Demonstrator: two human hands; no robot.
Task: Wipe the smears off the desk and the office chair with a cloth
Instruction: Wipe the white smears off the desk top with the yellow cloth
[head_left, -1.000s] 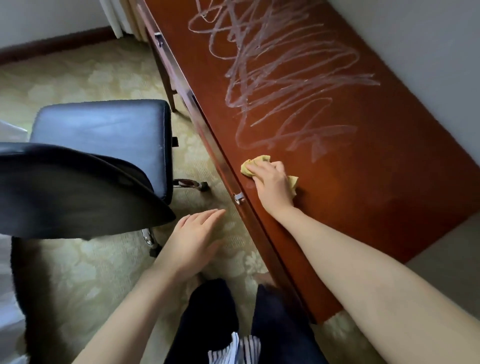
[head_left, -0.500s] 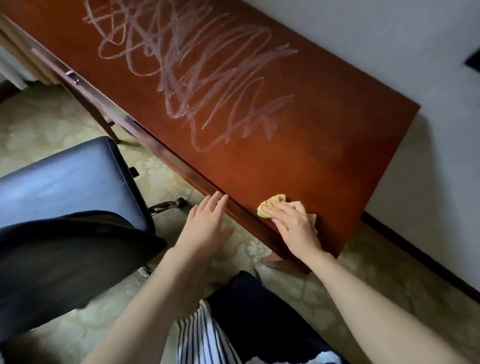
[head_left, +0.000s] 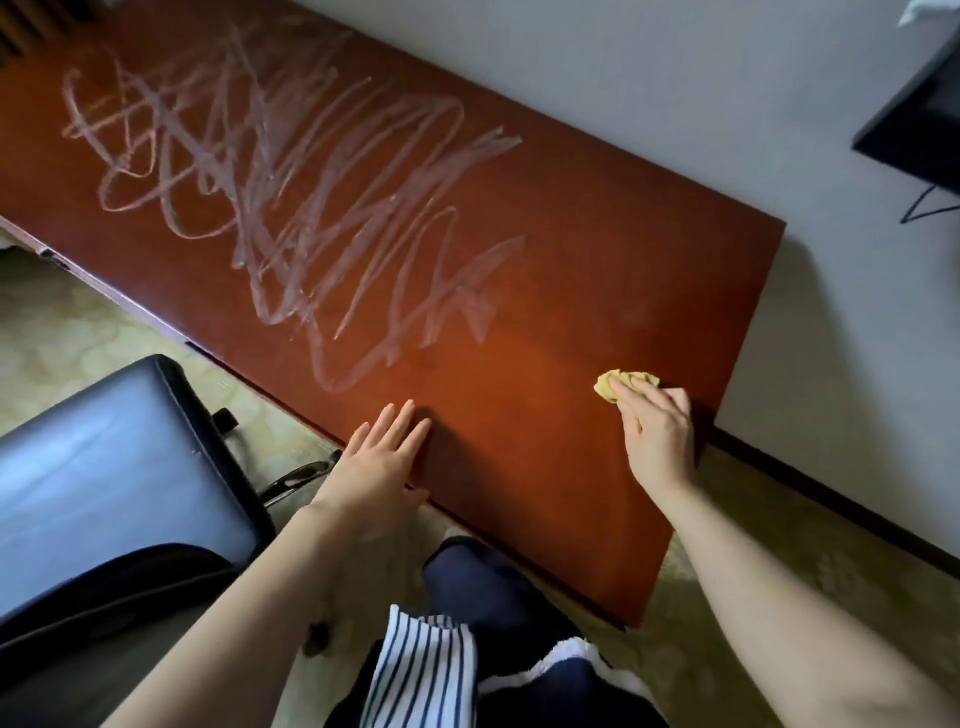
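Two hands are on the desk (head_left: 597, 270), a long rectangle of glossy red-brown wood whose far edge runs along a white wall (head_left: 675, 78). The left hand (head_left: 384, 462) lies flat at the front edge, fingers straight and slightly apart, palm overhanging the edge. The right hand (head_left: 657, 441) is near the desk's right end, fingers bent over one crumpled yellow cloth (head_left: 623, 382), pinning it to the wood just inside the right edge. One tangle of pale, chalky smears (head_left: 311, 218) loops and zigzags across the middle and left of the top; a band of bare wood lies between its nearest stroke and the cloth. One chair (head_left: 114, 467), its seat smooth dark leather with rounded corners, stands left of the person, close to the front edge, with patterned carpet (head_left: 78, 322) showing between them. Whether the chair bears smears I cannot tell.
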